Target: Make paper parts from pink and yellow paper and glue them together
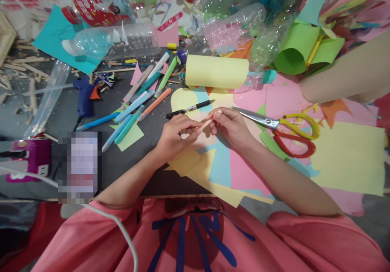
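Between my two hands is a thin peach-coloured stick (pixel 207 123); whether it is wood or rolled paper I cannot tell. My left hand (pixel 175 136) pinches its lower end between thumb and fingertips. The upper end sits in the closed fingers of my right hand (pixel 230 126). Just beyond my hands, a black pen (pixel 195 108) lies on cut coloured paper. Scissors (pixel 272 124) with one yellow and one red handle lie beside my right hand, blades pointing towards it. A pale yellow paper tube (pixel 217 71) rests farther back around a clear bottle.
Several markers (pixel 131 105), a blue glue gun (pixel 85 95) and a phone (pixel 84 162) lie to the left, near a purple power strip (pixel 30 158). Plastic bottles (pixel 112 40) crowd the back. Another person's arm (pixel 350 71) reaches in from the right, by a green paper roll (pixel 295 48).
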{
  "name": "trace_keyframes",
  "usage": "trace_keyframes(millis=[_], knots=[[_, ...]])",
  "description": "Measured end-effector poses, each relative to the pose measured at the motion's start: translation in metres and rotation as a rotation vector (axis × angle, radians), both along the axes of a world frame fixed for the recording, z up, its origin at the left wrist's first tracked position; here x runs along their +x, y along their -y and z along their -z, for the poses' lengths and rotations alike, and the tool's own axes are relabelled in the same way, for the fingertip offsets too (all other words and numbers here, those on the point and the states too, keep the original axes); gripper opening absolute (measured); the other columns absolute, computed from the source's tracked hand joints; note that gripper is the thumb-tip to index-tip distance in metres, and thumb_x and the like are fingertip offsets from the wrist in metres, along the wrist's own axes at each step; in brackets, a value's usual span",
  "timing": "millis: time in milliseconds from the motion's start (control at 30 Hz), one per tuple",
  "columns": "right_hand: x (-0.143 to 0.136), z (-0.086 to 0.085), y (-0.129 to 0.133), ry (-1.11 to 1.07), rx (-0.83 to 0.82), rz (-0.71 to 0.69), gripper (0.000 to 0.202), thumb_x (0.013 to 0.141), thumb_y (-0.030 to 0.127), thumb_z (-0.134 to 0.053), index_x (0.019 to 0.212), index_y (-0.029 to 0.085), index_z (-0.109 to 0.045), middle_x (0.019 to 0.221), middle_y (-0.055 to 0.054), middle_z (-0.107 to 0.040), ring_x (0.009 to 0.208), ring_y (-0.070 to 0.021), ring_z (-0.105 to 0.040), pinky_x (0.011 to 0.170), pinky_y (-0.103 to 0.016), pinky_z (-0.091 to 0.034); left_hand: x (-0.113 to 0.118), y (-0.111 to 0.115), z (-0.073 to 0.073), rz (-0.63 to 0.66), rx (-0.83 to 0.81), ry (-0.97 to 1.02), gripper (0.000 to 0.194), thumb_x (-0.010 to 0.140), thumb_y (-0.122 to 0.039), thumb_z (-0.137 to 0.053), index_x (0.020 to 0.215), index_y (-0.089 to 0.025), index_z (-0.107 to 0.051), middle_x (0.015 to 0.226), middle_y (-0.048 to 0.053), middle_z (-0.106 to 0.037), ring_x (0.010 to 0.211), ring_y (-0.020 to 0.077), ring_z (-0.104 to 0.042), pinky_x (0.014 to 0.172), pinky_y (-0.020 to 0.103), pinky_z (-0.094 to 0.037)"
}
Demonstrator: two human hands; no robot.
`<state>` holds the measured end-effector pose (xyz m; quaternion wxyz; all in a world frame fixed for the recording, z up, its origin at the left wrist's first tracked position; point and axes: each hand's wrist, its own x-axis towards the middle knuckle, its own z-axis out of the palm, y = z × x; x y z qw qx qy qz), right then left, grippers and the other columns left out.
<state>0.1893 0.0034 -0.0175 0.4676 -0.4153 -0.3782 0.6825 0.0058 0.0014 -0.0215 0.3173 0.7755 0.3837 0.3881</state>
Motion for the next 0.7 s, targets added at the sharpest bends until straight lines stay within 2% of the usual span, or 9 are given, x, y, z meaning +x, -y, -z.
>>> trace_keyframes(millis=[167, 367, 567, 700], knots=[[0.001, -0.001, 0.000, -0.019, -0.008, -0.017, 0.036, 0.067, 0.054, -0.083, 0.070, 0.020, -0.071, 0.050, 0.006, -0.058, 0.043, -0.0076, -0.052, 0.045, -0.023, -0.049, 0.001, -0.001, 0.004, 0.000, -0.010, 0.000, 0.012, 0.085, -0.018, -0.063, 0.090, -0.022, -0.074, 0.069, -0.001, -0.070, 0.061, 0.0110, -0.058, 0.060, 0.025, -0.046], [0.000, 0.003, -0.001, -0.056, -0.004, -0.061, 0.034, 0.066, 0.050, -0.085, 0.075, 0.020, -0.071, 0.052, 0.006, -0.063, 0.044, -0.0092, -0.057, 0.048, -0.026, -0.056, 0.001, -0.002, 0.011, 0.007, 0.106, -0.068, 0.024, 0.086, -0.015, -0.057, 0.102, -0.025, -0.073, 0.071, -0.002, -0.071, 0.061, 0.0113, -0.057, 0.067, 0.028, -0.047], [-0.001, 0.002, -0.002, -0.052, -0.029, 0.023, 0.037, 0.063, 0.052, -0.086, 0.071, 0.020, -0.070, 0.049, 0.007, -0.060, 0.041, -0.0089, -0.055, 0.044, -0.025, -0.054, 0.000, -0.004, 0.010, -0.061, 0.070, -0.071, 0.010, 0.086, -0.022, -0.063, 0.081, -0.022, -0.071, 0.064, -0.003, -0.067, 0.058, 0.0117, -0.057, 0.066, 0.029, -0.046], [0.000, 0.000, -0.004, -0.075, -0.062, 0.040, 0.036, 0.062, 0.052, -0.087, 0.072, 0.021, -0.071, 0.050, 0.006, -0.061, 0.042, -0.0095, -0.056, 0.046, -0.027, -0.056, -0.002, -0.007, 0.008, -0.097, 0.073, -0.087, 0.018, 0.088, -0.031, -0.065, 0.072, -0.021, -0.068, 0.060, -0.003, -0.065, 0.056, 0.0118, -0.056, 0.064, 0.030, -0.043]])
